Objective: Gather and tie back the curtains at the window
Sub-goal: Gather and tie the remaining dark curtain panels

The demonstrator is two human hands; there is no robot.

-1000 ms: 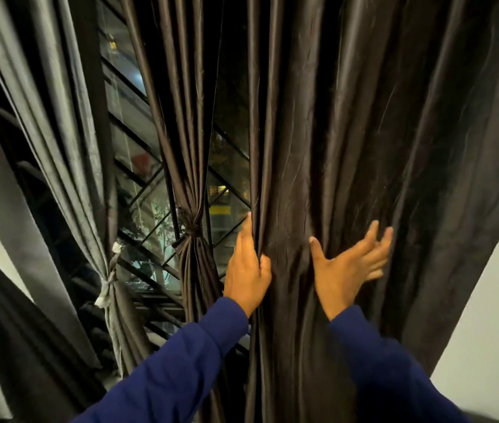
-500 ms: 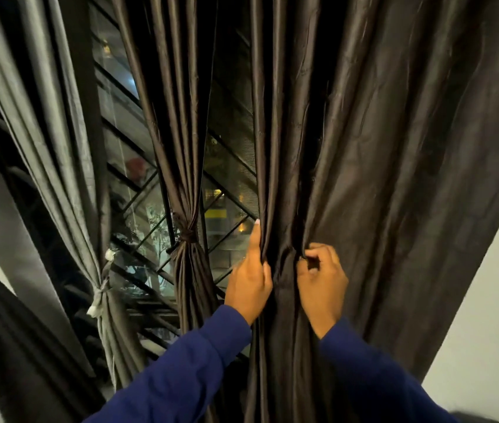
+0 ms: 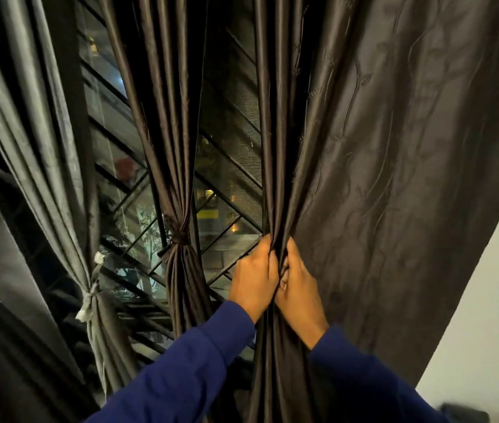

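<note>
A wide dark brown curtain [image 3: 394, 184] hangs at the right, its left edge bunched into narrow folds. My left hand [image 3: 253, 277] and my right hand [image 3: 298, 288] sit side by side, both closed around those gathered folds at about waist height of the panel. To the left hangs a second brown curtain [image 3: 166, 117], bound by a brown knot [image 3: 178, 236]. A grey curtain [image 3: 38, 148] at the far left is bound with a pale tie [image 3: 88, 303].
Behind the curtains is a window with a black diagonal metal grille [image 3: 227, 166], and lights outside in the dark. A pale wall [image 3: 492, 300] lies at the right. A dark fabric mass [image 3: 13, 361] fills the lower left.
My right hand swept in from its spread position on the panel, pulling fabric left, and has closed beside my left hand. The gathered folds are tighter and more window shows.
</note>
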